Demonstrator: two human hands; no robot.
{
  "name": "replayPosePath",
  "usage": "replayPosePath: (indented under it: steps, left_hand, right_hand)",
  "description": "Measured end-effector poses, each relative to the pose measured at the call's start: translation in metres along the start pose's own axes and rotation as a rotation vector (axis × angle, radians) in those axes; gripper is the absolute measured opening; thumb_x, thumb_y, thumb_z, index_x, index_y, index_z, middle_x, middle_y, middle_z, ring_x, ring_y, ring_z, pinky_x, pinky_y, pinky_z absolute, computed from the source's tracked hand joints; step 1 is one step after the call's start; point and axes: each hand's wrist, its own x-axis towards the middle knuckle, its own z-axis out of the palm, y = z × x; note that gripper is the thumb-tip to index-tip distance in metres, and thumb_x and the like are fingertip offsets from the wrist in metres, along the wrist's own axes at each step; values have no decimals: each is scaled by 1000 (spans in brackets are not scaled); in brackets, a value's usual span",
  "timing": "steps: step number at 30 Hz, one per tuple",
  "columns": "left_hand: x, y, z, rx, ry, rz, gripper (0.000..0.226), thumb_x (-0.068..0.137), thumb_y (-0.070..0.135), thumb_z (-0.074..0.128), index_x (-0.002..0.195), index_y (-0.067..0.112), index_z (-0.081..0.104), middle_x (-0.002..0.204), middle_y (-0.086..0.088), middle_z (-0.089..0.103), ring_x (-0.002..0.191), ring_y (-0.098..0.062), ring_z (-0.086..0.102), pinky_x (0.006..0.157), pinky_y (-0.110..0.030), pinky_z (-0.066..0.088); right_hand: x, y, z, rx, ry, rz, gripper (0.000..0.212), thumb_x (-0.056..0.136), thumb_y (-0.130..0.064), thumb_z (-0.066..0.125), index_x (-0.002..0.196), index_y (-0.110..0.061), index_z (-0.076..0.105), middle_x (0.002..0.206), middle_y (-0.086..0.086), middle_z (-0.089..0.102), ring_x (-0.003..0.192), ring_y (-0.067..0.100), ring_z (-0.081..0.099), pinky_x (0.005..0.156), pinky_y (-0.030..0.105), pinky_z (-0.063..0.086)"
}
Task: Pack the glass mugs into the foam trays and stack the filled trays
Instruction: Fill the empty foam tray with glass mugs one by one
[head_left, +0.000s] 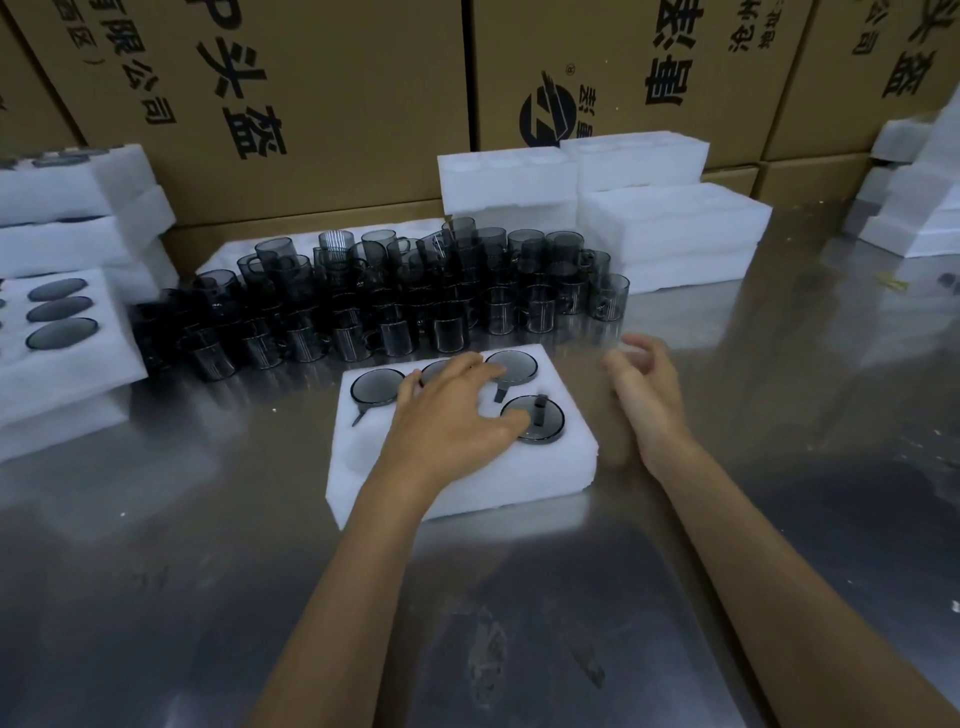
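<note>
A white foam tray (363, 467) lies on the steel table in front of me with several dark glass mugs sunk into its holes, among them one at the back left (375, 387) and one at the front right (540, 423). My left hand (457, 410) lies flat on the tray, fingers spread over the mugs, thumb touching the front right mug. My right hand (644, 384) hovers just right of the tray, fingers loosely curled and holding nothing. Behind the tray stands a crowd of loose dark glass mugs (395, 296), some stacked.
Filled foam trays (57, 353) sit stacked at the left. Empty foam trays (670, 228) are piled at the back right and more at the far right (919, 208). Cardboard boxes (322, 93) wall off the back of the table.
</note>
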Motion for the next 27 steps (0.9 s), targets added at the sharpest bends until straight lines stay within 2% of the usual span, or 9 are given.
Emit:
replayPosePath:
  steps: [2, 3, 5, 10, 14, 17, 20, 23, 27]
  left_hand:
    - [2, -3, -3, -21, 10, 6, 65, 68, 59, 44, 129, 41, 56, 147, 22, 39, 137, -2, 34, 121, -34, 4]
    - [3, -5, -4, -30, 19, 5, 63, 67, 58, 46, 126, 42, 59, 145, 23, 41, 134, -2, 37, 121, -32, 6]
    - [4, -6, -6, -42, 47, 11, 58, 68, 56, 52, 122, 41, 62, 141, 23, 46, 129, -4, 40, 118, -30, 10]
    - [10, -7, -5, -22, 127, 22, 41, 80, 42, 67, 120, 38, 65, 139, 19, 53, 129, -7, 45, 119, -38, 21]
    - [14, -10, -4, -17, 148, 32, 39, 79, 42, 68, 119, 39, 66, 138, 19, 54, 127, -5, 46, 118, -32, 20]
    - [17, -12, -3, -17, 145, 33, 39, 79, 44, 67, 118, 40, 66, 139, 20, 53, 126, -3, 44, 113, -28, 16]
    - [17, -14, -3, -30, 122, 25, 39, 81, 44, 66, 120, 41, 65, 142, 20, 50, 128, -3, 40, 115, -30, 13]
    - [16, -14, -4, -31, 111, 22, 39, 83, 42, 65, 122, 42, 63, 145, 20, 47, 131, -4, 40, 117, -30, 10]
    - [13, -15, -5, -25, 87, 26, 42, 84, 43, 62, 126, 42, 61, 148, 19, 44, 134, -4, 36, 117, -30, 6]
  right_hand:
    - [21, 4, -1, -242, 99, -127, 42, 92, -17, 60, 132, -20, 49, 121, 5, 53, 102, 15, 54, 93, 29, 48]
    - [31, 6, 0, -336, 103, -166, 46, 92, -17, 60, 137, -20, 47, 128, 8, 51, 115, 20, 52, 102, 35, 44]
    - [51, 7, 2, -475, 74, -197, 55, 93, -17, 58, 145, -22, 41, 139, 13, 46, 130, 28, 45, 111, 41, 37]
    - [87, 9, 3, -767, -1, -243, 67, 95, -18, 50, 155, -32, 24, 139, 17, 46, 129, 35, 40, 108, 44, 34]
    - [103, 10, 10, -956, 8, -228, 69, 94, -17, 43, 157, -33, 19, 144, 14, 45, 128, 36, 39, 106, 49, 31]
    - [109, 9, 12, -949, 52, -223, 63, 93, -15, 43, 152, -32, 28, 140, 14, 48, 126, 36, 41, 103, 49, 33]
    - [108, 12, 11, -870, 78, -275, 43, 93, -14, 46, 135, -24, 43, 131, 14, 53, 120, 36, 47, 101, 48, 33]
    - [106, 14, 7, -766, 94, -308, 26, 93, -14, 52, 118, -16, 47, 125, 13, 54, 116, 37, 50, 98, 45, 34]
    - [97, 14, 4, -652, 96, -334, 17, 91, -7, 56, 107, -10, 50, 119, 13, 54, 111, 35, 52, 96, 42, 39]
